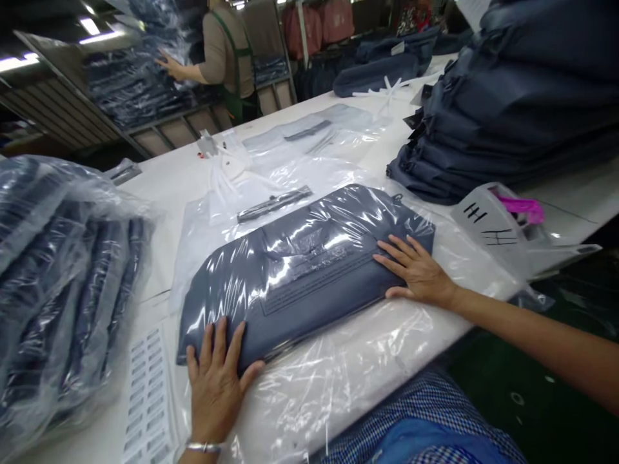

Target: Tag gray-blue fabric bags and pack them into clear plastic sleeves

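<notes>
**Both palms flat on a bagged garment**

A stack of bagged clothes [58,290] fills the left of the tabletop [169,180], with a label sheet [147,393] just beside it. The left hand [215,380] lies open, fingers spread, on the near corner of the bagged navy garment [300,264]. The right hand [416,270] presses flat on its far end. This looks like smoothing the bag. Any lift would call for a firm grip on slippery film.

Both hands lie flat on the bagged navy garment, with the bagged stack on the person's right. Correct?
No. In the head view, left hand and right hand lie flat on the bagged navy garment, but the bagged stack is on the person's left.
</notes>
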A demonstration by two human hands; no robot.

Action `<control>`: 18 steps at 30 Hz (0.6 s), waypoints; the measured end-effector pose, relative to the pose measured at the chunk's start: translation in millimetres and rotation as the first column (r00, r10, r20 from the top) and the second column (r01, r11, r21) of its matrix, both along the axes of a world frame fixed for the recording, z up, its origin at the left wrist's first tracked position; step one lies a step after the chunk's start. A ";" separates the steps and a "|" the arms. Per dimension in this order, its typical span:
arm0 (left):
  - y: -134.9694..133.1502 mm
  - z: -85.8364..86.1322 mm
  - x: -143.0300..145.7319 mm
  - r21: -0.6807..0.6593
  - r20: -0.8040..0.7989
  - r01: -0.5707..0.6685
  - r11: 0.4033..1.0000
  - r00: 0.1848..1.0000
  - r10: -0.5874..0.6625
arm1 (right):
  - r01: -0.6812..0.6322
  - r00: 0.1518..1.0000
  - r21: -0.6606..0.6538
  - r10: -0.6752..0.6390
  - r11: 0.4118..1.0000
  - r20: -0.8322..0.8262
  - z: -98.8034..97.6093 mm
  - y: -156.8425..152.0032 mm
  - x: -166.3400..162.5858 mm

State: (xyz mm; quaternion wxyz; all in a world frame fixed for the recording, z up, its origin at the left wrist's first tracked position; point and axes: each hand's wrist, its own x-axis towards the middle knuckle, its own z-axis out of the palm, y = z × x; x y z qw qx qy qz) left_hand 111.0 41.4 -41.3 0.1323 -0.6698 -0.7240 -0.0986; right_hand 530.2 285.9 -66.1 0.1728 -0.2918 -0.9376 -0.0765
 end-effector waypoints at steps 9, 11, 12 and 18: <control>2.7 5.4 8.4 -0.035 0.005 -0.004 0.999 1.000 0.004 | -0.074 0.997 -0.026 0.074 0.997 -0.008 6.2 8.3 -1.5; 2.3 7.5 11.1 -0.033 0.005 -0.003 0.999 1.000 0.003 | -0.111 0.994 -0.021 0.110 0.994 -0.020 7.5 -3.4 -0.2; 2.1 8.6 12.4 -0.034 0.001 -0.001 0.999 1.000 0.001 | -0.128 0.992 -0.015 0.127 0.992 -0.025 8.1 -12.3 1.2; 1.4 12.9 17.8 -0.056 -0.048 -0.014 0.998 0.999 0.011 | -0.245 0.965 -0.037 0.241 0.969 -0.103 12.2 -94.1 17.5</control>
